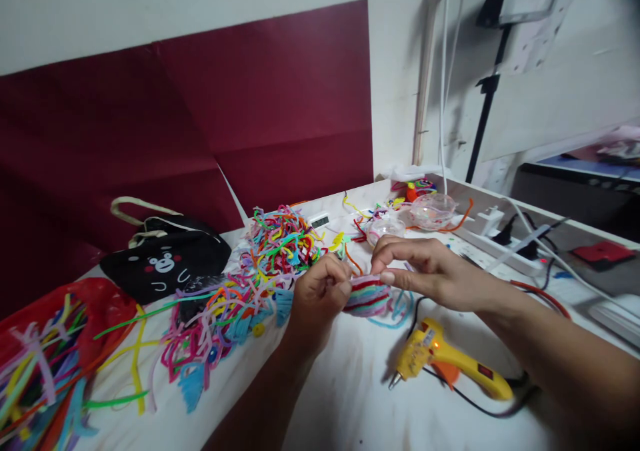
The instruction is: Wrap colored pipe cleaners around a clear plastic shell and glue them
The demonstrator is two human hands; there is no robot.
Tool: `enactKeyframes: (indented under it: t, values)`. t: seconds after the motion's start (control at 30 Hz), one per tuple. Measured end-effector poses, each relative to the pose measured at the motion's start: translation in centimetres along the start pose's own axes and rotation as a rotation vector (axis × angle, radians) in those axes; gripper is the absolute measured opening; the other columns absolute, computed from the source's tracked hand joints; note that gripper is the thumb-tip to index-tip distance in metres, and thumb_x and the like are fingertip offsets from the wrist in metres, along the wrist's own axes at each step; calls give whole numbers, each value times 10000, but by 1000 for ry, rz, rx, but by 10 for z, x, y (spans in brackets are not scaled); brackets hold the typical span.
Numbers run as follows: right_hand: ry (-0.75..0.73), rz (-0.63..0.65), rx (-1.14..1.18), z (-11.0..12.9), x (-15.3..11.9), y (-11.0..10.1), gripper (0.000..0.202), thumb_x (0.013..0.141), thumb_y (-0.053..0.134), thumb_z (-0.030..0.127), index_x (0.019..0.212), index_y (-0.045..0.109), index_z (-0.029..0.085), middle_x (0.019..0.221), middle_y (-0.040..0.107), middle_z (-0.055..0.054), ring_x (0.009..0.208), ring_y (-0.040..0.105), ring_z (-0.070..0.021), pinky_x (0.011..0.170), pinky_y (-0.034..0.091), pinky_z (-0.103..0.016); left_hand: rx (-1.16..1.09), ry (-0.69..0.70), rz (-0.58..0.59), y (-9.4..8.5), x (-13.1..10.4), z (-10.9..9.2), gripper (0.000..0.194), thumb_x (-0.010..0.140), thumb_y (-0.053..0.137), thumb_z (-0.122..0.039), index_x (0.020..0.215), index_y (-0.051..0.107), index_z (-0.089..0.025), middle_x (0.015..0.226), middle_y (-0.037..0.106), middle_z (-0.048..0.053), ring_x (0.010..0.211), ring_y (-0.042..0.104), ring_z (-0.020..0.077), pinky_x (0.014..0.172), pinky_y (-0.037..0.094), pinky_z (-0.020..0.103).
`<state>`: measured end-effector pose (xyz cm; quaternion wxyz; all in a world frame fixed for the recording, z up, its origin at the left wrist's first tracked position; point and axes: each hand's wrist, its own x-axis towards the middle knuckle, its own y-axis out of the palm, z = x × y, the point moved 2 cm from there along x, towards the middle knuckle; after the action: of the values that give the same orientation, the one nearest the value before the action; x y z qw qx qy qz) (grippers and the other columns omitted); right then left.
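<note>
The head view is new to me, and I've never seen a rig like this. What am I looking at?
There's no robot here. This single picture comes from a camera on a person's head, looking forward and down. Their bare left hand and right hand hold a striped fuzzy piece between the fingertips. On the white table, a yellow glue gun lies by the right forearm. Colorful fuzzy stems and a black bag are to the left; clear round containers sit behind the hands.

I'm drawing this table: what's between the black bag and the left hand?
In the head view, colourful fuzzy sticks lie jumbled between the black bag and left hand.
</note>
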<state>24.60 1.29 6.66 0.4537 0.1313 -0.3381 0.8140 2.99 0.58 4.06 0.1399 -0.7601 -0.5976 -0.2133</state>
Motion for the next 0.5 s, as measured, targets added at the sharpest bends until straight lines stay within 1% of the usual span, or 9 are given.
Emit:
enactKeyframes:
  t: [0.17,0.27,0.4,0.5]
  values:
    - [119,-3,95,-5,2,3,230,1064,772,444,989,817,231,972,816,-34,874,723,-187,853,609,-356,9,9,3,-3,0,4,318,839,794,-337,667,551,-226,709,500,-21,703,484,168,660,407,318]
    - [171,-17,133,-5,2,5,228,1013,808,448,934,815,234,931,812,-22,849,728,-186,827,606,-344,6,19,20,-3,0,7,289,843,779,-312,676,558,-228,719,510,-18,712,493,171,667,407,318]
    - [194,-25,155,-1,2,6,225,1004,801,412,886,805,221,906,807,-26,830,729,-182,797,587,-322,13,27,34,-4,1,9,292,847,775,-307,669,555,-232,717,506,-16,726,499,179,686,421,325]
    - [187,-14,135,0,3,5,203,989,812,399,880,804,228,901,809,-27,822,722,-185,778,581,-318,21,-21,54,-5,2,9,320,832,784,-345,655,541,-235,706,498,-14,720,497,185,681,426,330]
